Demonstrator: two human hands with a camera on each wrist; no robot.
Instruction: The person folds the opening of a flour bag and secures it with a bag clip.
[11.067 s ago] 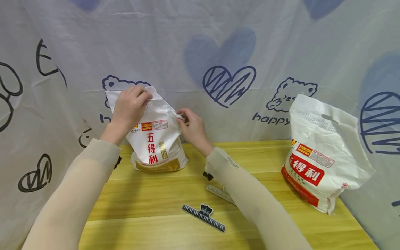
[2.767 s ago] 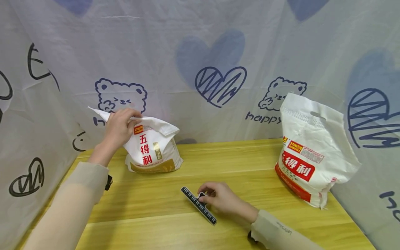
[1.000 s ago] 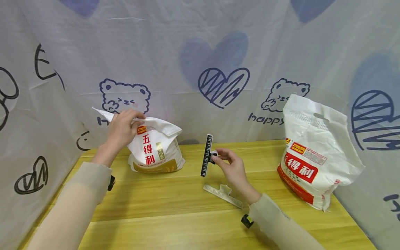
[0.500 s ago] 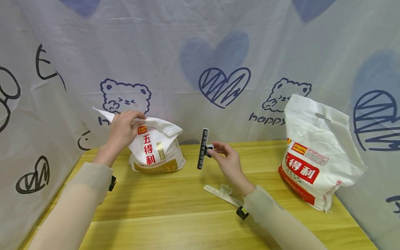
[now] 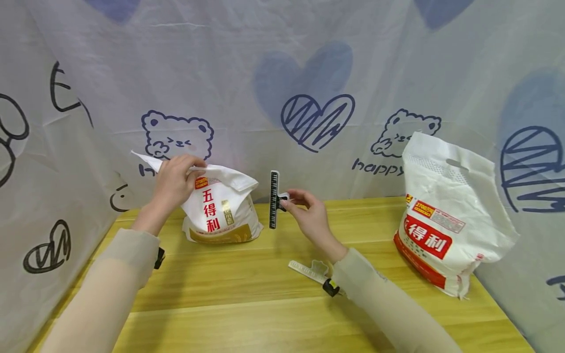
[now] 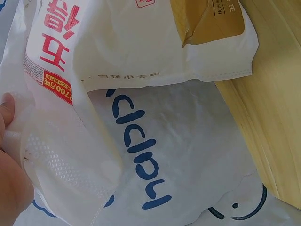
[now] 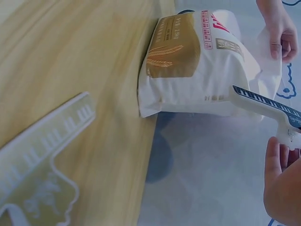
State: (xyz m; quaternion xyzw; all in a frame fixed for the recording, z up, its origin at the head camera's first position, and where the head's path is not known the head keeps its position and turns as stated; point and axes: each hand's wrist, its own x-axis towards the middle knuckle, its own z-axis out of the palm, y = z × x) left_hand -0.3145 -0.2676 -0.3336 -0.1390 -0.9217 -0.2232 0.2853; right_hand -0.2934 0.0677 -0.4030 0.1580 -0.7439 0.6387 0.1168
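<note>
My left hand (image 5: pixel 177 180) grips the folded-over top of the white flour bag (image 5: pixel 222 213) with red and gold print, which stands at the back left of the table. In the left wrist view, a loose white flap of the bag (image 6: pixel 75 160) hangs beside the fingers. My right hand (image 5: pixel 312 218) pinches a black-and-white sealing clip with a piano-key pattern (image 5: pixel 274 200) by its handle. The clip is held upright in the air, just right of the bag and apart from it. Whether its jaws are spread cannot be told.
A pale sealing clip (image 5: pixel 306 270) lies on the wooden table (image 5: pixel 212 314), partly behind the right wrist's black camera (image 5: pixel 331 287). At the right stands a second flour bag (image 5: pixel 450 215), with a handle hole. A printed cloth (image 5: pixel 247 147) hangs behind.
Earlier both hands were on the bag's raised top; it is now folded down. My right hand has picked up the black-and-white clip and brought it leftward and up toward the bag. The left hand stays put.
</note>
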